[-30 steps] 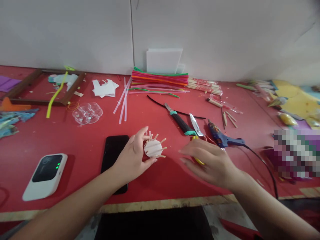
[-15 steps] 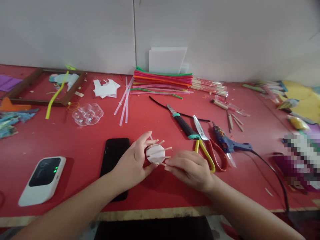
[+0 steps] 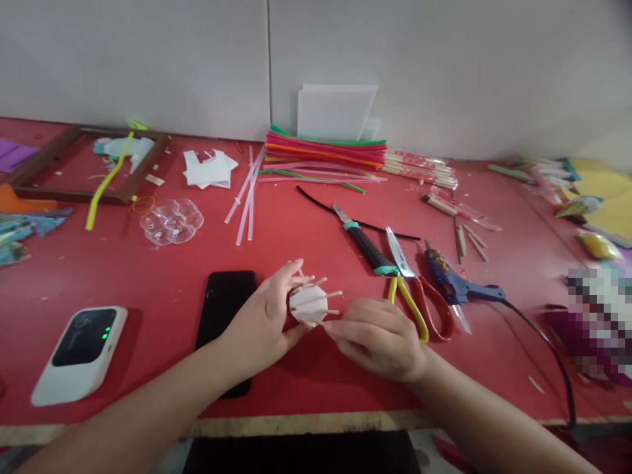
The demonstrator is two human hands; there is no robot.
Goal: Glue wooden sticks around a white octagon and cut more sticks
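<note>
My left hand (image 3: 270, 306) is curled around the edge of a small round white disc (image 3: 309, 303), thumb below and fingers above. Several short wooden sticks (image 3: 328, 295) stand up from the disc around its rim. My right hand (image 3: 378, 337) is closed at the disc's lower right, thumb and forefinger pinching the end of one stick at the near edge. Its other fingers are folded in. Under my left wrist lies a black phone (image 3: 225, 299). Red- and yellow-handled scissors (image 3: 407, 289) lie just beyond my right hand.
A blue glue gun (image 3: 454, 283) with a black cord lies at the right, beside a black-handled cutting tool (image 3: 368, 243). Coloured pipe cleaners (image 3: 323, 153) are stacked against the wall. A white device (image 3: 81, 355), a clear flower-shaped tray (image 3: 172, 222) and a wooden frame (image 3: 74, 195) occupy the left.
My right hand's fingertips have shifted slightly down around the lowest stick, leaving the stick above more exposed. The left hand holds the disc as before. The camera view has tilted a little.
</note>
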